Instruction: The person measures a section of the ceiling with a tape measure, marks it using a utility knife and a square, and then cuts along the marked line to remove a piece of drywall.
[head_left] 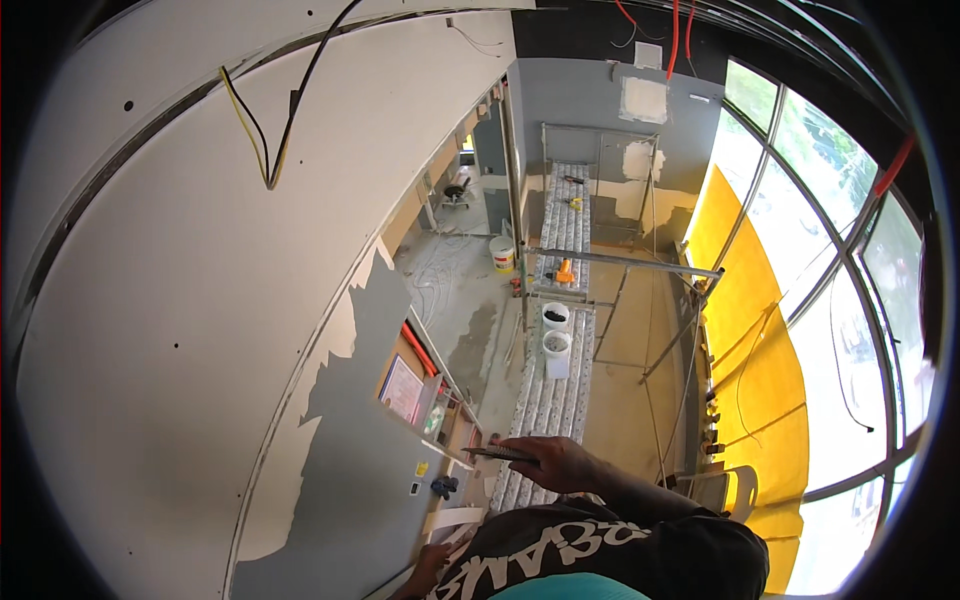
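My right hand [562, 464] is closed around a utility knife [503, 453], its tip pointing left above the scaffold plank. Low in the picture, my left hand [436, 562] holds a pale white strip [455, 519], which curves up beside the grey-painted part of the wall. The fingers of this hand show only in part. My dark shirt covers the space between the two hands.
Metal scaffold planks [517, 425] run ahead, carrying two white buckets [557, 345] and an orange power tool [565, 271]. A scaffold rail [625, 261] crosses beyond them. The patched wall [200, 300] rises at left; windows and yellow sheeting [760, 370] line the right.
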